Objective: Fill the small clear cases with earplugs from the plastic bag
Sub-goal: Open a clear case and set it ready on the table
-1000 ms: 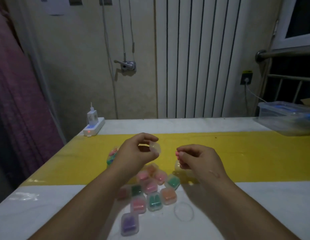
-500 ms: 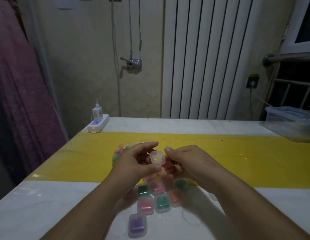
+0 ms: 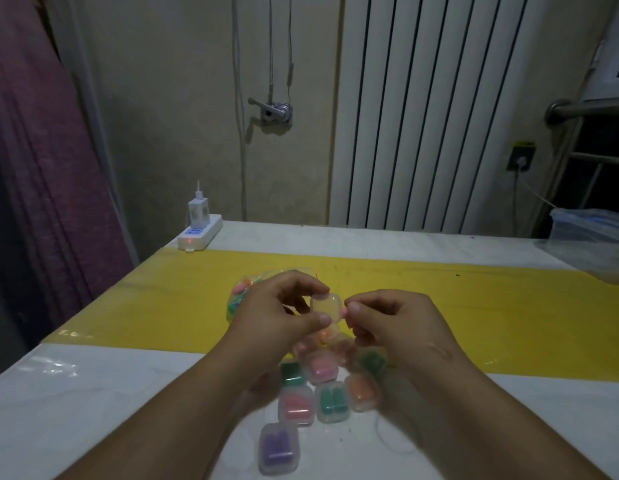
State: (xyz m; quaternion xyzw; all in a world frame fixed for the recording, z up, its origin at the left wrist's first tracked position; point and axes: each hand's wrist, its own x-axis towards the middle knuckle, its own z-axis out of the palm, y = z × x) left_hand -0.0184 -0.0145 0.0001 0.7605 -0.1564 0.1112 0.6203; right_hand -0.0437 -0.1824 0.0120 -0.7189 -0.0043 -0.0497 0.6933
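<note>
1. While the left hand [image 3: 280, 317] pinches an empty clear case [image 3: 326, 308] between thumb and forefinger above the table [image 3: 93, 403], the right hand [image 3: 398, 323] closes thumb and forefinger on a pink earplug [image 3: 345, 311] at the case's right edge.
2. Bag [image 3: 244, 296] of earplugs lies on the yellow strip [image 3: 474, 306], just behind the left hand.
3. Filled cases [image 3: 330, 401] cluster on the table under the wrists; a purple one [image 3: 278, 448] sits nearest.
4. Step in hand, as I judge it: seating the earplug in the case.
5. To do it well: hold the case level, opening towards the plug; feed it in end first; release only once it sits inside.
</note>
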